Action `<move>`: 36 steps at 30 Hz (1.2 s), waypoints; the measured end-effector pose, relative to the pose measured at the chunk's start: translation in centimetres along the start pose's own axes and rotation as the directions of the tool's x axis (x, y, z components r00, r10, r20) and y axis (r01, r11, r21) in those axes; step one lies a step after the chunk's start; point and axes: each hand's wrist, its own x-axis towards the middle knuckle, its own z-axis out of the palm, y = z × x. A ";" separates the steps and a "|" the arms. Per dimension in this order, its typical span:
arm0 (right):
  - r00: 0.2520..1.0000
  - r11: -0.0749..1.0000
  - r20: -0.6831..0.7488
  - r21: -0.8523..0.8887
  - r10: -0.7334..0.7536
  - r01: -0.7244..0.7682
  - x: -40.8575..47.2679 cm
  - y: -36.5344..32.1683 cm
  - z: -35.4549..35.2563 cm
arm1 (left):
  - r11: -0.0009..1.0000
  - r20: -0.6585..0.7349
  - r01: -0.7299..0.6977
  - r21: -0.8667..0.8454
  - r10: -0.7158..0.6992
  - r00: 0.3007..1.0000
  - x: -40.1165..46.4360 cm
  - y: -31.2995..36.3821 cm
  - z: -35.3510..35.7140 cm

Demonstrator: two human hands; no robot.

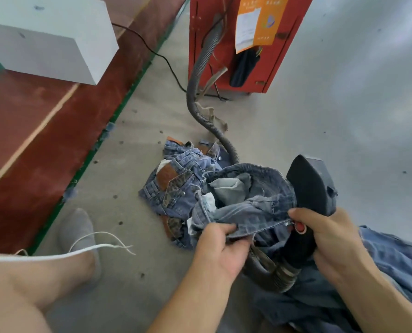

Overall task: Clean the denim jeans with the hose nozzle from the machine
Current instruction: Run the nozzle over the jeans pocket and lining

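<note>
**Jeans held open at the nozzle**

Grey concrete floor (296, 116) fills most of what we see, with a red-brown strip edged in green along one side and a white block (49, 37) resting on that strip. We take the red machine (243, 39) at the top of the view as our landmark. It carries an orange label, and a dark bag hangs on its front. From its lower front a grey ribbed hose (195, 92) drops to the floor and curves away from the machine toward us, with a thin black cable running off beside it.

Nearer to us than the machine, a heap of denim jeans (176, 186) with brown leather patches lies on the floor, touching the hose. On the side of that heap farthest from the machine we hold one pair of jeans (253, 205) up by its waistband. Our left hand (221, 248) pinches the waistband edge, fingers curled round the cloth. Our right hand (330, 236) grips the black hose nozzle (310, 186), whose wide head rises just beside the opened waistband, touching the denim; a red button shows by the thumb. More denim lies under our right forearm. A grey-socked foot (80, 236) rests on the floor, well apart from the machine, with a white cord across the leg.
</note>
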 end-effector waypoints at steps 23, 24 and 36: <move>0.979 0.935 0.000 -0.298 0.203 -0.193 -2.8 2.3 1.8 | 0.978 0.350 -0.129 0.162 0.065 0.935 1.9 -0.6 -5.4; 0.978 0.923 0.024 -0.338 0.206 -0.186 -2.9 2.5 2.0 | 0.974 0.366 -0.155 0.164 0.085 0.927 2.0 -0.7 -5.3; 0.865 0.397 0.366 -0.778 -0.342 0.486 -4.9 -5.5 0.0 | 0.852 0.405 -0.444 0.278 0.316 0.858 3.4 0.0 -4.0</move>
